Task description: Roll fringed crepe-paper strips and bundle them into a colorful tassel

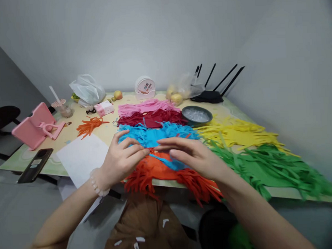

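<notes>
My left hand [122,158] and my right hand [188,153] meet fingertip to fingertip over the front edge of the table. Together they pinch a thin blue paper strip [162,160] that runs down to the right under my right hand. Below them lies fringed orange-red paper [157,172], hanging over the table edge. Fringed blue paper [155,134] lies just beyond my fingers. A bead bracelet sits on my left wrist.
Dark red [151,118] and pink [145,106] fringed sheets lie farther back, yellow [238,132] and green [264,164] ones at right. A bowl [196,115], white paper [80,155], orange strips [89,126], a pink tablet stand [35,124], a phone [35,165] and a router [208,96] also sit on the table.
</notes>
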The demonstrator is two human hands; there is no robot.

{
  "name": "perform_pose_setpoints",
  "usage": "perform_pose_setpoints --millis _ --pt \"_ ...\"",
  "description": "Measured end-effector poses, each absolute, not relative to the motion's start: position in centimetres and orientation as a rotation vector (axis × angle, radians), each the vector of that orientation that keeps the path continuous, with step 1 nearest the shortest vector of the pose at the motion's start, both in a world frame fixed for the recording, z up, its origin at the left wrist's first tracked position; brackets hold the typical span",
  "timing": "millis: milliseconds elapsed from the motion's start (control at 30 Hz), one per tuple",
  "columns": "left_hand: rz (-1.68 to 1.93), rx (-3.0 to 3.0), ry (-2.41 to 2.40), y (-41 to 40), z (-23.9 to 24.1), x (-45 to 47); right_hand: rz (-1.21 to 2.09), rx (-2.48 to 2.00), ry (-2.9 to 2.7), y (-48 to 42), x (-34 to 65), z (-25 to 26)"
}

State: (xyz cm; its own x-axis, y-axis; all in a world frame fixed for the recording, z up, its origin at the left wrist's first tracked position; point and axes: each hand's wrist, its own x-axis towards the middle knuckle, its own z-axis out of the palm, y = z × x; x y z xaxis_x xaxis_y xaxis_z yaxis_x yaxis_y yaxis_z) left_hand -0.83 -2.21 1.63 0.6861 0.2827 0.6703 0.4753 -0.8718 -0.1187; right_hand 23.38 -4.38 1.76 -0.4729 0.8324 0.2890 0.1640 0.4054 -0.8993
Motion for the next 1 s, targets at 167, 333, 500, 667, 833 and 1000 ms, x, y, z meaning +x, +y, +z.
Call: perform_pose_setpoints --millis 167,333,500,667,833,1000 --pt "-1.069 -2.453 -0.433 -2.0 1.0 -1.0 1.595 -0.754 -1.615 -3.9 21.2 0.7" --pt "-1.396 -2.459 -0.707 -2.4 -0.3 0.4 1.502 -0.619 -1.338 -4.7 19.2 -0.3" --pt "-2.141 -2.423 -1.146 -3.2 -0.8 3.0 1.408 -0.406 -1.308 -3.6 18.4 0.8" --pt "-2.362 -2.507 -1.43 -1.8 -0.5 4.5 1.114 -0.628 -1.425 -2.0 18.2 1.4" --pt "-2.625 -2.124 -1.575 1.4 0.1 4.1 0.514 -0.869 -1.851 3.0 21.8 1.1" --pt "-3.203 -1.842 -1.772 3.6 2.1 0.8 0.133 -1.956 -1.846 13.4 33.3 -0.5"
